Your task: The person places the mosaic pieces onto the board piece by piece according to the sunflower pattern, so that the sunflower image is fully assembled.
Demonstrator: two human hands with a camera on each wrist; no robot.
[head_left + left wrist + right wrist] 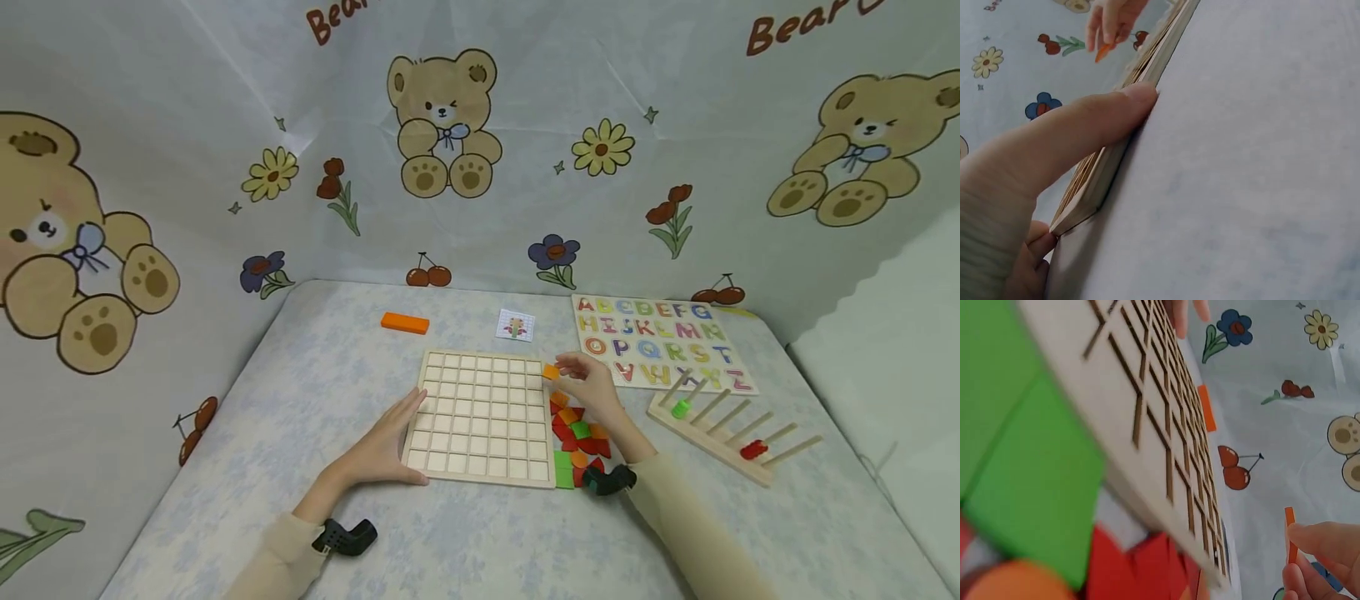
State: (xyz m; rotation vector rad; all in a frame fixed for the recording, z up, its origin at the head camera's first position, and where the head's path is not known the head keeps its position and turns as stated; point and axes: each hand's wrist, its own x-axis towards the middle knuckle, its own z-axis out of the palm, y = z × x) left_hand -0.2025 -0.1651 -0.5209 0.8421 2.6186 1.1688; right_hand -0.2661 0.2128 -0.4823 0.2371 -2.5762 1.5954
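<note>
Backdrop lettering (786, 32) cut off above; right fingers (1317, 535) pinch orange tile (551, 372).

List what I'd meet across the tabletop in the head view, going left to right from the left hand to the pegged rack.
Left hand → gridded wooden board → orange tile → right hand → pegged rack.

Kids' play corner, pretty much, though can't tell if it's in a home or a nursery. Pale cloth (525, 112) printed with cartoon bears (448, 142) and flowers (603, 150) closes in the far, left and right sides of the table (315, 358), hiding what's beyond. Then there's a letter board (663, 343) far right, peg rack (708, 442) nearer on the right, grid board (480, 417) mid-table with bright tiles (581, 430) along its right side.
</note>
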